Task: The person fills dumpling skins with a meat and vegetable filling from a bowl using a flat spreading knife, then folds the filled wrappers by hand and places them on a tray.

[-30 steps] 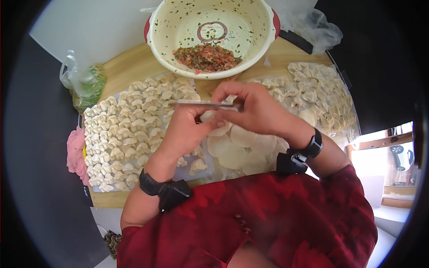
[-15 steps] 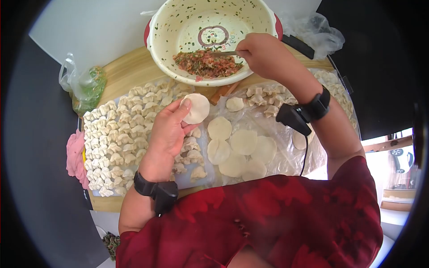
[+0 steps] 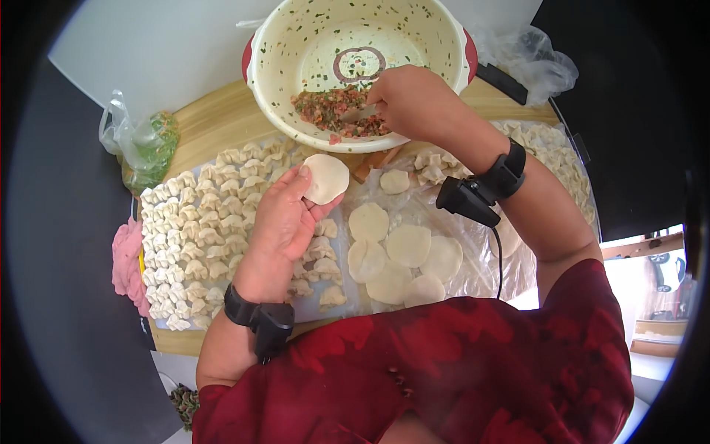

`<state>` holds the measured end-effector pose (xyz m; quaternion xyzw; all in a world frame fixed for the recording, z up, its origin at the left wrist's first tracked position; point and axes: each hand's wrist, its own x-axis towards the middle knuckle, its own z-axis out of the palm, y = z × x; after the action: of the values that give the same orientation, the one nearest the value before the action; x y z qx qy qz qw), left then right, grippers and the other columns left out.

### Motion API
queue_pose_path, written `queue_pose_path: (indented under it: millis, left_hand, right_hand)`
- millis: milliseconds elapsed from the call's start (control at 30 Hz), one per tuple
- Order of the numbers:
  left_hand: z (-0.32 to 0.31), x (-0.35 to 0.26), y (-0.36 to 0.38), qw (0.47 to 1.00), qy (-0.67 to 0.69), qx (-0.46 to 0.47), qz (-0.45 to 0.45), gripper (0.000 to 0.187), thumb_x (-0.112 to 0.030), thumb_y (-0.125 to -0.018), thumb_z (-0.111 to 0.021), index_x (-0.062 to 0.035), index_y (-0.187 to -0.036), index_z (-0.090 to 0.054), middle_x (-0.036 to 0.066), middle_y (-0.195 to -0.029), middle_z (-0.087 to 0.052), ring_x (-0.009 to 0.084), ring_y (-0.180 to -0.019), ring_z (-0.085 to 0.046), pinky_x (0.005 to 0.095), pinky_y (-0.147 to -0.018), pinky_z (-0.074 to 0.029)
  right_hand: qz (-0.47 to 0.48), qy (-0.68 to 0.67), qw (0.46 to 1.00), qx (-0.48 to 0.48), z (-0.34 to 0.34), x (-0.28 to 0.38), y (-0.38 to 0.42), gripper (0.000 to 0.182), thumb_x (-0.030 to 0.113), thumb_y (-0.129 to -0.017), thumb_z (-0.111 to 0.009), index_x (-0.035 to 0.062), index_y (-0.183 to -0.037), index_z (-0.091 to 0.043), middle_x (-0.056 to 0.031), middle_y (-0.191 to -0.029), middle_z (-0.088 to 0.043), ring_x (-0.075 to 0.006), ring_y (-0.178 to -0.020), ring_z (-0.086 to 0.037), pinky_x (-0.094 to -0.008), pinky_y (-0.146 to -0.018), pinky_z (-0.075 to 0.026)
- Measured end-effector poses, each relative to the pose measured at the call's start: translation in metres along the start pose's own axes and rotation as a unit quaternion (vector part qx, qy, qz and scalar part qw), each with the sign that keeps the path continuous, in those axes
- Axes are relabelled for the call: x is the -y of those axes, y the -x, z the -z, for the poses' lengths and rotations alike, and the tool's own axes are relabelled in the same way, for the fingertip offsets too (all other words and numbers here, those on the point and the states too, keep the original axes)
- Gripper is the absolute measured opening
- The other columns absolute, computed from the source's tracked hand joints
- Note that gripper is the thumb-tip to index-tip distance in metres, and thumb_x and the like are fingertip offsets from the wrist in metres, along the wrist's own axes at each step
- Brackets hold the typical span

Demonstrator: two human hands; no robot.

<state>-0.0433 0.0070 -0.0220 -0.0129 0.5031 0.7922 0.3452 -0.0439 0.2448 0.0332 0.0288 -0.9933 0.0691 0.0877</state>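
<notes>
A round dumpling wrapper (image 3: 327,179) lies flat across the fingers of my left hand (image 3: 285,211), pinched at its left edge by the thumb. My right hand (image 3: 408,100) is inside the large cream basin (image 3: 290,127), closed around a thin metal utensil (image 3: 359,114). The utensil's end is in the meat filling (image 3: 319,105) flecked with green, so its exact kind cannot be made out. Several loose wrappers (image 3: 408,246) lie on plastic sheeting below my hands. Rows of folded dumplings (image 3: 214,214) cover a board to the left of my left hand.
More dumplings (image 3: 543,140) sit at the right, partly behind my right forearm. A plastic bag with green contents (image 3: 151,148) stands at the left, above a pink cloth (image 3: 129,259). A clear bag (image 3: 543,63) and a dark handle (image 3: 503,83) lie right of the basin.
My right hand has moved down and left in the basin, and the utensil now pushes into the filling. My left hand still holds the wrapper in nearly the same spot.
</notes>
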Motion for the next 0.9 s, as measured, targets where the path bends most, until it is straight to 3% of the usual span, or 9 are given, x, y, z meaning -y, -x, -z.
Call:
queue_pose_path:
  millis: [200,333,700,833,900]
  left_hand:
    - [-0.003,0.0,-0.006,1.0,0.029,-0.009,0.005,0.035,-0.017,-0.101,-0.045,0.0054,-0.129,-0.047,0.018,-0.126,-0.058,0.0269,-0.115,-0.059,0.0443,-0.102,-0.048]
    - [-0.008,-0.002,-0.01,0.998,0.062,-0.017,-0.006,0.036,-0.013,-0.102,-0.042,0.0076,-0.131,-0.043,0.019,-0.131,-0.054,0.029,-0.119,-0.056,0.0464,-0.104,-0.047]
    - [-0.011,-0.01,-0.014,0.994,0.104,0.009,-0.009,0.038,-0.014,-0.103,-0.034,0.0072,-0.135,-0.038,0.019,-0.133,-0.053,0.0299,-0.121,-0.055,0.0472,-0.105,-0.046]
    - [-0.011,-0.009,-0.015,0.991,0.135,0.024,-0.002,0.039,-0.014,-0.104,-0.031,0.007,-0.136,-0.036,0.02,-0.133,-0.052,0.0306,-0.121,-0.054,0.0478,-0.105,-0.046]
    - [-0.012,-0.009,-0.014,0.99,0.136,0.026,-0.002,0.039,-0.014,-0.104,-0.031,0.0069,-0.136,-0.036,0.02,-0.134,-0.051,0.0307,-0.121,-0.054,0.0482,-0.105,-0.046]
  right_hand:
    - [-0.008,0.028,0.998,0.06,-0.004,0.002,-0.002,0.019,0.004,-0.073,-0.06,0.0054,-0.087,-0.073,-0.017,-0.075,-0.066,-0.0359,-0.076,-0.064,-0.0431,-0.069,-0.051]
    - [0.008,-0.002,0.999,0.044,-0.007,0.001,0.002,0.017,0.005,-0.073,-0.061,0.0045,-0.086,-0.073,-0.0163,-0.074,-0.066,-0.036,-0.075,-0.064,-0.0429,-0.069,-0.051]
    - [0.035,-0.215,0.974,-0.064,0.005,0.009,0.042,0.014,0.005,-0.08,-0.065,0.0043,-0.092,-0.072,-0.0137,-0.079,-0.064,-0.0311,-0.075,-0.062,-0.0373,-0.067,-0.048]
    - [0.036,-0.233,0.962,-0.14,0.003,0.022,0.062,0.014,0.005,-0.078,-0.062,0.0025,-0.089,-0.071,-0.0168,-0.08,-0.065,-0.0348,-0.077,-0.063,-0.041,-0.069,-0.05]
    - [0.03,-0.228,0.962,-0.146,-0.001,0.024,0.069,0.021,0.002,-0.077,-0.063,0.0053,-0.096,-0.071,-0.0131,-0.086,-0.064,-0.0333,-0.079,-0.063,-0.0398,-0.069,-0.051]
